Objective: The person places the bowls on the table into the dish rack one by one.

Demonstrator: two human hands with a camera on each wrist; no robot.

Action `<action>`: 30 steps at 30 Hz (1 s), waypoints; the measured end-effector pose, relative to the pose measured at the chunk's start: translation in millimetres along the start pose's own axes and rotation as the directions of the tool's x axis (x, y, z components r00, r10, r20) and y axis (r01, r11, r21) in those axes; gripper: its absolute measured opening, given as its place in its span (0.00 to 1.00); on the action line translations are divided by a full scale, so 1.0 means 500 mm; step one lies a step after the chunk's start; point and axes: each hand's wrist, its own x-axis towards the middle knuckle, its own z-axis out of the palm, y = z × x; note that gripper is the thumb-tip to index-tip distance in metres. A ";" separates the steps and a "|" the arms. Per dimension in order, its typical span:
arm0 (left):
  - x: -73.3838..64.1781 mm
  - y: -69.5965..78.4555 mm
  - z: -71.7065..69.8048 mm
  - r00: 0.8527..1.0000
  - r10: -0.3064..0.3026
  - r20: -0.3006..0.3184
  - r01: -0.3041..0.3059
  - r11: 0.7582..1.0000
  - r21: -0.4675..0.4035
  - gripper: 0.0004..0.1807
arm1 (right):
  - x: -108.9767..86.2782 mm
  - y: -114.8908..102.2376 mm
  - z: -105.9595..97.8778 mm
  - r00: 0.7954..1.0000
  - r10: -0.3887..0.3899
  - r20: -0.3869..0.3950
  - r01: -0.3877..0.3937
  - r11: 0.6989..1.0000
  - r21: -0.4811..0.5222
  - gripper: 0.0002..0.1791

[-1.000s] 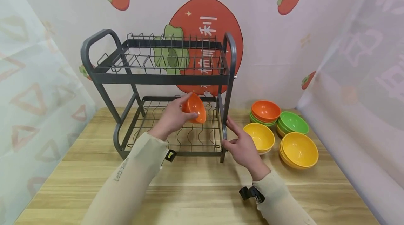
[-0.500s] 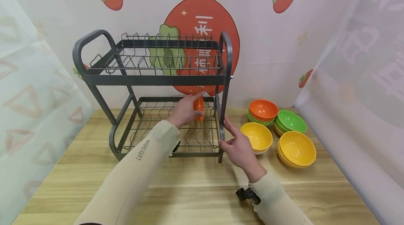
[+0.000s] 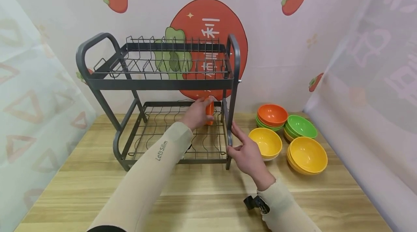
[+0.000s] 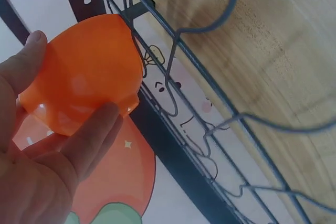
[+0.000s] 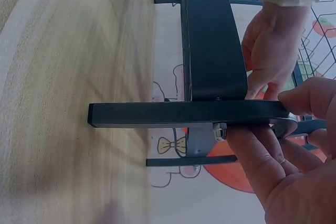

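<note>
Under the upper tier of a dark grey two-tier dish rack [image 3: 163, 84], my left hand [image 3: 194, 114] holds an orange bowl [image 3: 210, 112]. The bowl is tipped on its side at the right end of the lower wire shelf [image 3: 182, 144]. The left wrist view shows the thumb and fingers on either side of the orange bowl [image 4: 86, 74], its edge right at the wires. My right hand [image 3: 246, 151] grips the rack's right front post, with thumb and fingers around the post [image 5: 168, 115] in the right wrist view.
Right of the rack stand stacked bowls: an orange bowl [image 3: 272, 114] on green ones, a green bowl [image 3: 301, 126], a yellow bowl [image 3: 266, 142] and more yellow bowls [image 3: 308, 155]. A patterned backdrop [image 3: 264, 43] rises behind the wooden table [image 3: 195, 199].
My left hand has moved right and deeper into the rack with the orange bowl, turning it until it shows edge-on. My right hand stays on the post.
</note>
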 end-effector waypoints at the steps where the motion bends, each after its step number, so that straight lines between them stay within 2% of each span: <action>1: 0.002 -0.001 0.002 1.000 -0.009 -0.002 0.009 1.000 0.002 0.45 | 0.001 0.000 0.001 1.000 -0.001 0.003 0.001 1.000 0.003 0.46; 7: 0.003 -0.006 0.005 0.999 -0.046 -0.026 0.045 0.998 -0.042 0.45 | 0.003 -0.002 0.007 1.000 -0.009 0.015 0.009 1.000 -0.005 0.46; 14: 0.006 -0.009 0.010 0.999 -0.044 -0.023 0.041 0.989 -0.139 0.46 | -0.001 -0.001 0.003 1.000 0.000 0.004 0.000 1.000 -0.001 0.47; 20: 0.006 -0.001 0.015 0.997 -0.067 -0.027 0.061 0.978 -0.198 0.46 | -0.001 0.004 -0.001 1.000 -0.009 0.009 0.009 1.000 0.003 0.47; 26: 0.000 -0.003 0.011 0.997 -0.071 0.001 0.068 0.953 -0.296 0.46 | -0.001 -0.001 -0.003 1.000 -0.007 0.004 0.007 1.000 0.002 0.46; 30: -0.004 -0.009 0.005 0.994 -0.096 0.049 0.108 0.915 -0.388 0.48 | -0.002 -0.001 -0.003 1.000 -0.003 0.010 0.003 1.000 0.002 0.46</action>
